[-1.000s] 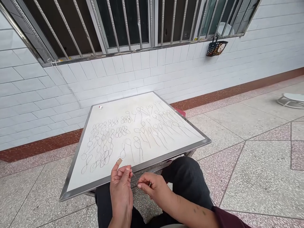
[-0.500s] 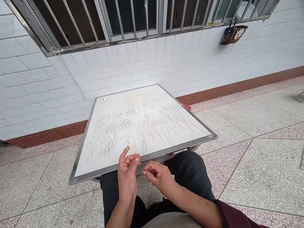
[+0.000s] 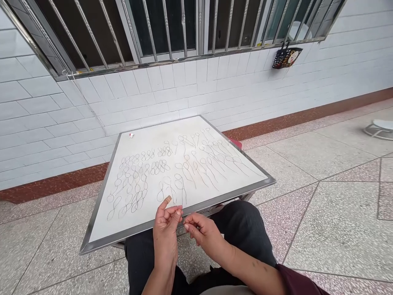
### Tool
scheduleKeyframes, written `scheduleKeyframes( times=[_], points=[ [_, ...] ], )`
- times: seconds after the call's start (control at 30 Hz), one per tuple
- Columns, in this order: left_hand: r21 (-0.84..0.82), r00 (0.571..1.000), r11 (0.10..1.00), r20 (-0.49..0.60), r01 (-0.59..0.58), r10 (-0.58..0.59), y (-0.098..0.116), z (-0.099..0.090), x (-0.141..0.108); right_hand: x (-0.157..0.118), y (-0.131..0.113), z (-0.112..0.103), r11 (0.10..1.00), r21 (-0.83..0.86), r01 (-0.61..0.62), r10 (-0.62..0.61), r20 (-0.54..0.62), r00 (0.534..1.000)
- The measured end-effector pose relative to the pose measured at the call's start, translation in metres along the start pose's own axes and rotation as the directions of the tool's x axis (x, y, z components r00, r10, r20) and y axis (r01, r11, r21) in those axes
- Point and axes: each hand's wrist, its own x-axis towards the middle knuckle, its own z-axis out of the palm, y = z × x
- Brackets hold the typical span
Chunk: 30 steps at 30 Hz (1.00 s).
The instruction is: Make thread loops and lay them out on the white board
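My left hand (image 3: pixel 166 230) is held palm up in front of the table's near edge, thumb and index finger pinched on a thin wire (image 3: pixel 183 220). Tape is wrapped round one of its raised fingertips. Close on the right, my right hand (image 3: pixel 205 232) pinches the same wire between thumb and forefinger. Little of the wire shows between the fingertips. On the white table (image 3: pixel 147 138) lie several rows of thin dark wires: twisted double loops (image 3: pixel 159 166) at the left, and single loops with long loose tails (image 3: pixel 211 170) at the right.
A small red-and-white item (image 3: pixel 132 135) sits at the table's far left corner. Behind is a white tiled wall (image 3: pixel 172 96) with a barred window, from which a patterned bag (image 3: pixel 287 57) hangs. A round stool (image 3: pixel 380 129) stands at the far right.
My hands have come closer together, and less wire shows between them. The camera view has shifted, bringing the stool at the right further into view.
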Motion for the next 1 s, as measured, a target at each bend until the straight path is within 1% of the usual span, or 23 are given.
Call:
scheduleKeyframes(
  times=[0.17,0.23,0.33,0.4,0.5,0.57,0.63,0.7,0.77,0.83,0.9,1.0],
  points=[
    [0.057,0.999,0.998,0.031,0.020,-0.022,-0.004,-0.005,0.002,0.012,0.001,-0.005,0.995,0.085,-0.045,0.049,-0.047,0.998],
    [0.085,0.999,0.996,0.041,0.027,-0.031,-0.006,-0.010,0.003,0.021,0.002,-0.012,0.993,0.100,-0.057,0.064,-0.073,0.995],
    [0.117,0.998,0.991,0.023,0.057,-0.061,-0.012,-0.024,0.004,0.033,0.004,-0.026,0.992,0.092,-0.088,0.099,-0.118,0.988],
    [0.107,0.996,0.991,-0.018,0.084,-0.083,-0.015,-0.034,0.006,0.039,0.007,-0.038,0.994,0.050,-0.093,0.100,-0.149,0.984],
    [0.084,0.988,0.986,-0.072,0.143,-0.137,-0.018,-0.049,0.009,0.040,0.013,-0.054,0.995,-0.071,-0.069,0.054,-0.192,0.980],
    [0.066,0.984,0.984,-0.088,0.164,-0.158,-0.019,-0.054,0.011,0.038,0.016,-0.061,0.982,-0.173,-0.071,0.031,-0.225,0.974],
    [0.060,0.982,0.983,-0.082,0.175,-0.169,-0.020,-0.056,0.011,0.036,0.019,-0.064,0.971,-0.224,-0.089,0.033,-0.245,0.969],
    [0.069,0.983,0.982,-0.066,0.178,-0.174,-0.022,-0.054,0.011,0.035,0.021,-0.064,0.982,-0.158,-0.102,0.063,-0.235,0.970],
    [0.086,0.983,0.980,-0.054,0.181,-0.177,-0.022,-0.050,0.009,0.034,0.023,-0.062,0.988,0.011,-0.154,0.154,-0.182,0.971],
    [0.104,0.982,0.977,-0.047,0.185,-0.181,-0.023,-0.047,0.008,0.034,0.025,-0.061,0.958,0.152,-0.242,0.260,-0.108,0.960],
    [0.126,0.982,0.974,-0.045,0.187,-0.183,-0.024,-0.046,0.007,0.034,0.029,-0.061,0.927,0.200,-0.318,0.335,-0.057,0.941],
    [0.158,0.984,0.971,-0.036,0.177,-0.173,-0.025,-0.045,0.006,0.034,0.039,-0.061,0.914,0.167,-0.370,0.382,-0.049,0.923]
  ],
)
